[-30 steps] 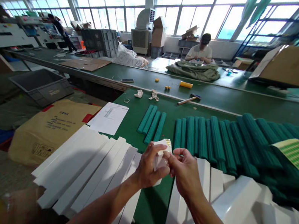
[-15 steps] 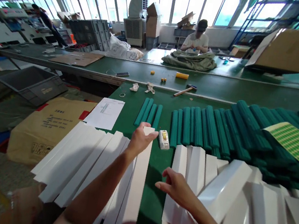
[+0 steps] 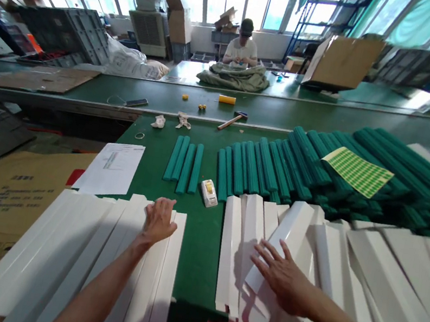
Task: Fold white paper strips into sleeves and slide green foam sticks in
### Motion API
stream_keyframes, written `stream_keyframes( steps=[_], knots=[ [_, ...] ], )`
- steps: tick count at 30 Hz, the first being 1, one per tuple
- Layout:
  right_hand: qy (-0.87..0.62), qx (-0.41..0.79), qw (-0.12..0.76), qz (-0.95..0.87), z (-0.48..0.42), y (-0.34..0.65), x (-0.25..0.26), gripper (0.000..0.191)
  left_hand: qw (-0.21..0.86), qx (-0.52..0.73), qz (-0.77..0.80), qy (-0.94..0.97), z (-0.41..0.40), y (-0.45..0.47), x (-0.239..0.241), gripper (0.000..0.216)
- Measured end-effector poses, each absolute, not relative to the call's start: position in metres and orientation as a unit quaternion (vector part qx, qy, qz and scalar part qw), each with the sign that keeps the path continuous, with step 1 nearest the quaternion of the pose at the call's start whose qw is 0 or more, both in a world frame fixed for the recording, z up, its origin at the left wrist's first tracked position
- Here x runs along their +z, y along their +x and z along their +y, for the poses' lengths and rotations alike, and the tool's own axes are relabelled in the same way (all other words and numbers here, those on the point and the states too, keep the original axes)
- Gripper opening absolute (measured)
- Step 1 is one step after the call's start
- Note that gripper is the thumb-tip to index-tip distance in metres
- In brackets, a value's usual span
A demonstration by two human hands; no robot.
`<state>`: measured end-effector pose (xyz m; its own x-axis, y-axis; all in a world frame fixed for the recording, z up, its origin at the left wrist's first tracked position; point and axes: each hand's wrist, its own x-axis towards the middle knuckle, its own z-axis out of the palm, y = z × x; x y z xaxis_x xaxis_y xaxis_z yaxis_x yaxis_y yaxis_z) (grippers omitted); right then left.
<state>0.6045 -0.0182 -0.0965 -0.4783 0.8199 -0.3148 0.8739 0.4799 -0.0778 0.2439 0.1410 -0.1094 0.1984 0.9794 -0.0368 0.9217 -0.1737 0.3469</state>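
My left hand (image 3: 160,221) rests near the far end of a row of long white boxes (image 3: 83,232) laid side by side, its fingers loosely stretched and its thumb out to the right. It has no box lifted. My right hand (image 3: 286,280) is open with spread fingers, over a glossy white box (image 3: 287,233) that lies aslant on the right-hand pile. Whether its fingertips touch the box I cannot tell. Between the two groups, a small white dispenser-like object with a yellow part (image 3: 209,193) lies on the green table (image 3: 200,252).
Behind the boxes lie several green ribbed rolls (image 3: 183,164) and a larger stack of them (image 3: 300,164), topped by a sheet of green stickers (image 3: 357,171). Printed papers (image 3: 110,168) are at left. A hammer (image 3: 232,121) lies farther back. A co-worker (image 3: 242,47) sits across the tables.
My left hand has set its white box down at the right end of the left row. My right hand has moved right over the pile and spread its fingers. The view has turned right.
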Motion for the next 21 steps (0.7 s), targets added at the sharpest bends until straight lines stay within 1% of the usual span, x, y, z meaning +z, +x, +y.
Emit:
stream_keyframes(
  steps=[3,5,7,9,11,12,14,16,17,18,20,21],
  knots=[
    [0.488,-0.012,0.082,0.869,-0.023,0.63,-0.121,0.07,0.099,0.075,0.58,0.805,0.138,0.233,-0.116,0.067],
    [0.473,0.018,0.061,0.879,-0.018,0.639,-0.129,0.058,0.06,0.063,0.566,0.82,0.137,0.23,-0.12,0.064],
    [0.458,0.007,0.047,0.887,-0.009,0.642,-0.123,0.047,0.037,0.076,0.577,0.812,0.135,0.233,-0.12,0.059],
    [0.458,-0.036,0.028,0.888,0.004,0.637,-0.098,0.04,0.045,0.112,0.59,0.798,0.13,0.24,-0.115,0.058],
    [0.471,-0.097,-0.013,0.877,0.018,0.624,-0.056,0.038,0.105,0.154,0.575,0.797,0.121,0.252,-0.102,0.064],
    [0.473,-0.135,-0.042,0.87,0.026,0.614,-0.031,0.041,0.157,0.175,0.551,0.8,0.116,0.258,-0.091,0.072],
    [0.456,-0.23,-0.11,0.853,0.04,0.59,0.019,0.048,0.293,0.216,0.46,0.81,0.107,0.27,-0.065,0.103],
    [0.416,-0.353,-0.158,0.823,0.054,0.564,0.057,0.046,0.415,0.266,0.333,0.804,0.102,0.279,-0.035,0.131],
    [0.392,-0.408,-0.179,0.805,0.06,0.551,0.067,0.043,0.456,0.286,0.277,0.796,0.102,0.281,-0.021,0.137],
    [0.369,-0.458,-0.196,0.785,0.066,0.539,0.072,0.04,0.488,0.301,0.234,0.785,0.103,0.283,-0.008,0.139],
    [0.327,-0.545,-0.211,0.743,0.078,0.517,0.064,0.035,0.547,0.307,0.173,0.759,0.108,0.285,0.011,0.136],
    [0.302,-0.589,-0.198,0.723,0.083,0.507,0.054,0.032,0.578,0.3,0.152,0.743,0.111,0.285,0.017,0.135]
  ],
)
